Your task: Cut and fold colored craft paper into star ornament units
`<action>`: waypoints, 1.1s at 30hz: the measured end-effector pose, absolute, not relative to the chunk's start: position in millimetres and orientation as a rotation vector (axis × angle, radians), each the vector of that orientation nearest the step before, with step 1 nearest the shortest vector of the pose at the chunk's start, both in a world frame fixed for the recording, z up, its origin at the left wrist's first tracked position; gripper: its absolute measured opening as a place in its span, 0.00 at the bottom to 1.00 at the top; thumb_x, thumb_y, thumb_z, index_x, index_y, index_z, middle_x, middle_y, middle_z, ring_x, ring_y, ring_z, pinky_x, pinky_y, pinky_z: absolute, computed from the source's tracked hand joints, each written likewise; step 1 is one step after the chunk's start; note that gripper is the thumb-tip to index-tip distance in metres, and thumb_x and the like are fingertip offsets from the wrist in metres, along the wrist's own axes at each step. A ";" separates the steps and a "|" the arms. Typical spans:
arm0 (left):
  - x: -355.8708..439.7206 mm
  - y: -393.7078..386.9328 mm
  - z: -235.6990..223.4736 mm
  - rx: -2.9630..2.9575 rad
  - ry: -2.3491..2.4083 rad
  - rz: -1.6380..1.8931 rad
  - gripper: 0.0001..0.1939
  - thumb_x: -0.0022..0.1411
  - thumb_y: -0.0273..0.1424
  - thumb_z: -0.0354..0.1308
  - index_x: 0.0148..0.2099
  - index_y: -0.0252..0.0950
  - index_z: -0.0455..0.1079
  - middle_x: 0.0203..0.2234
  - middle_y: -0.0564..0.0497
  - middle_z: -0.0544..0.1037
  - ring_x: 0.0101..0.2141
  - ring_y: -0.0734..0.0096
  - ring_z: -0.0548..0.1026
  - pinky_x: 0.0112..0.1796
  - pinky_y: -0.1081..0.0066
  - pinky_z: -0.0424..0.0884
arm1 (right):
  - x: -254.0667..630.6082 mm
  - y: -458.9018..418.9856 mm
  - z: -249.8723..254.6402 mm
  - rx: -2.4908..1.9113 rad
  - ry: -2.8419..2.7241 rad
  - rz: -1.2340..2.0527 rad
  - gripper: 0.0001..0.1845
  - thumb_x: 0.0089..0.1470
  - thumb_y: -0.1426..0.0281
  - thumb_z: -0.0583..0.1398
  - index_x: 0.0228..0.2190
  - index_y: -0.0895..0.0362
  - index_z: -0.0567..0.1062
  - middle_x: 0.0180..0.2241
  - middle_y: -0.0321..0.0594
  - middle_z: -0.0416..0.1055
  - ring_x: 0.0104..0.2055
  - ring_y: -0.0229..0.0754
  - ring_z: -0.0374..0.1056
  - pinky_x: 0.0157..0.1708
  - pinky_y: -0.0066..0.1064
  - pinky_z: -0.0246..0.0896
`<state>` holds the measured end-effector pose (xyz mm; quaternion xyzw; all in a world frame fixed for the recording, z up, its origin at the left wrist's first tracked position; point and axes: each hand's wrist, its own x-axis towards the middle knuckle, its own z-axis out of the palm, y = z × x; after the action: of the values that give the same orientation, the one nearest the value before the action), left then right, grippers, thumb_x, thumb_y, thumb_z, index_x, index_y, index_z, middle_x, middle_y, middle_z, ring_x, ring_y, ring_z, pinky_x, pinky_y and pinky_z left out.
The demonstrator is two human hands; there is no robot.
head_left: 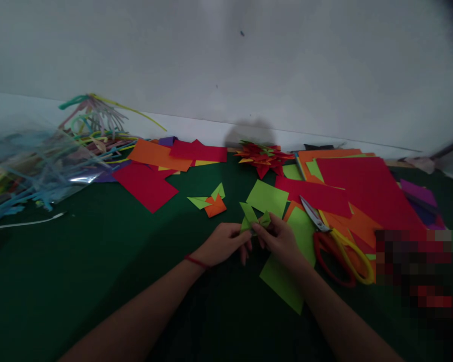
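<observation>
Both hands meet over the green table and pinch one piece of folded green paper (pixel 249 213). My left hand (pixel 224 241) grips its left side, a red cord round the wrist. On its right side, the fingers of my right hand (pixel 277 236) are closed, partly hiding the folds. Just beyond my left hand lies a small folded orange piece (pixel 215 205) with two green folded points sticking out. A square of green paper (pixel 267 197) lies flat beyond the held piece. Long green sheets (pixel 287 281) lie partly under my right hand and forearm.
Scissors (pixel 335 241) with red and yellow handles rest on coloured sheets at right, beside a large red sheet (pixel 355 186). A spiky red-orange paper ornament (pixel 262 158) stands near the wall. Orange (pixel 158 155) and red sheets (pixel 149 188), plus a plastic bag (pixel 41 156), lie left.
</observation>
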<state>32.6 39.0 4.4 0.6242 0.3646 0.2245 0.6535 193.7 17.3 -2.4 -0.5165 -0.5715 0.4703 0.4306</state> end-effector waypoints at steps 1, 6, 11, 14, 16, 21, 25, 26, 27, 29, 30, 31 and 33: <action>32.5 38.8 4.2 1.423 0.845 0.494 0.16 0.60 0.37 0.47 0.26 0.32 0.65 0.16 0.54 0.71 0.15 0.78 0.69 0.20 0.77 0.62 | 193.5 17.3 -2.1 -1.288 -1.425 1.174 0.11 0.50 0.61 0.58 0.25 0.55 0.64 0.16 0.28 0.60 0.15 0.31 0.57 0.14 0.23 0.51; 33.7 36.6 3.7 1.475 0.953 0.510 0.19 0.60 0.39 0.47 0.22 0.32 0.65 0.13 0.54 0.70 0.10 0.82 0.63 0.15 0.80 0.55 | 192.9 17.1 -0.6 -1.287 -1.392 1.170 0.12 0.50 0.61 0.58 0.24 0.55 0.63 0.16 0.27 0.58 0.14 0.30 0.55 0.12 0.23 0.48; 33.8 35.1 5.8 1.454 1.030 0.523 0.26 0.57 0.45 0.48 0.16 0.32 0.62 0.12 0.52 0.70 0.09 0.84 0.58 0.12 0.80 0.49 | 194.7 17.0 0.8 -1.299 -1.361 1.165 0.12 0.50 0.61 0.58 0.25 0.55 0.64 0.13 0.25 0.56 0.12 0.29 0.52 0.11 0.22 0.45; 33.2 35.1 6.7 1.417 1.020 0.505 0.27 0.56 0.48 0.48 0.16 0.32 0.61 0.12 0.51 0.71 0.09 0.84 0.57 0.12 0.80 0.48 | 195.2 17.1 0.8 -1.321 -1.346 1.156 0.13 0.49 0.60 0.59 0.25 0.55 0.64 0.12 0.25 0.55 0.11 0.29 0.51 0.10 0.22 0.44; 32.9 35.5 7.2 1.390 0.998 0.499 0.27 0.56 0.48 0.48 0.16 0.32 0.61 0.13 0.51 0.71 0.08 0.84 0.58 0.12 0.80 0.49 | 194.9 17.2 0.5 -1.322 -1.343 1.154 0.13 0.49 0.59 0.59 0.25 0.55 0.64 0.12 0.25 0.56 0.11 0.29 0.51 0.10 0.22 0.44; 33.0 37.7 8.0 1.316 0.908 0.489 0.25 0.58 0.47 0.47 0.19 0.32 0.64 0.11 0.53 0.70 0.10 0.81 0.64 0.16 0.79 0.56 | 196.2 17.7 0.4 -1.320 -1.306 1.167 0.14 0.48 0.57 0.58 0.26 0.55 0.65 0.12 0.25 0.56 0.12 0.29 0.52 0.11 0.22 0.44; 32.1 39.6 7.0 1.259 0.841 0.499 0.25 0.59 0.45 0.45 0.21 0.32 0.65 0.11 0.54 0.70 0.13 0.79 0.68 0.20 0.78 0.60 | 200.8 19.1 -2.1 -1.311 -1.169 1.185 0.14 0.49 0.58 0.58 0.28 0.55 0.64 0.12 0.25 0.55 0.12 0.29 0.51 0.12 0.23 0.45; 31.8 39.8 6.5 1.251 0.833 0.503 0.24 0.59 0.45 0.46 0.21 0.32 0.64 0.11 0.54 0.70 0.13 0.79 0.68 0.20 0.78 0.60 | 201.7 19.5 -3.0 -1.305 -1.133 1.185 0.13 0.49 0.58 0.58 0.28 0.55 0.64 0.12 0.24 0.55 0.12 0.30 0.50 0.13 0.23 0.45; 31.6 39.9 5.8 1.246 0.828 0.509 0.24 0.59 0.45 0.46 0.22 0.32 0.64 0.12 0.54 0.70 0.13 0.79 0.68 0.20 0.78 0.60 | 202.4 19.9 -3.8 -1.298 -1.111 1.183 0.13 0.49 0.58 0.58 0.29 0.55 0.64 0.12 0.24 0.54 0.12 0.30 0.49 0.13 0.24 0.44; 31.7 39.8 4.6 1.243 0.822 0.517 0.24 0.59 0.45 0.45 0.22 0.32 0.63 0.12 0.54 0.70 0.14 0.78 0.69 0.20 0.77 0.60 | 202.9 20.3 -4.4 -1.293 -1.113 1.188 0.14 0.48 0.58 0.59 0.28 0.55 0.64 0.11 0.24 0.54 0.12 0.30 0.48 0.13 0.24 0.42; 32.0 39.6 4.1 1.245 0.819 0.520 0.23 0.59 0.45 0.46 0.22 0.32 0.63 0.12 0.54 0.70 0.14 0.78 0.69 0.20 0.77 0.60 | 202.8 20.3 -4.0 -1.298 -1.125 1.195 0.14 0.48 0.58 0.59 0.28 0.55 0.63 0.11 0.24 0.54 0.12 0.30 0.49 0.13 0.24 0.41; 32.3 39.4 3.5 1.252 0.818 0.523 0.22 0.59 0.45 0.47 0.23 0.32 0.63 0.13 0.54 0.70 0.15 0.77 0.69 0.21 0.77 0.61 | 202.5 20.2 -3.2 -1.306 -1.137 1.203 0.14 0.48 0.58 0.59 0.27 0.55 0.63 0.11 0.24 0.55 0.12 0.30 0.49 0.12 0.24 0.41; 33.1 39.0 2.6 1.285 0.821 0.534 0.18 0.57 0.43 0.51 0.25 0.32 0.65 0.14 0.54 0.71 0.17 0.76 0.71 0.23 0.76 0.62 | 201.7 19.8 -0.7 -1.317 -1.157 1.213 0.14 0.48 0.58 0.59 0.27 0.54 0.63 0.11 0.24 0.56 0.12 0.30 0.50 0.12 0.24 0.41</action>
<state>33.1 39.0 2.6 0.5748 0.3673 0.2388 0.6911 201.7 19.8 -0.7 -0.5406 -0.4750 0.4980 0.4838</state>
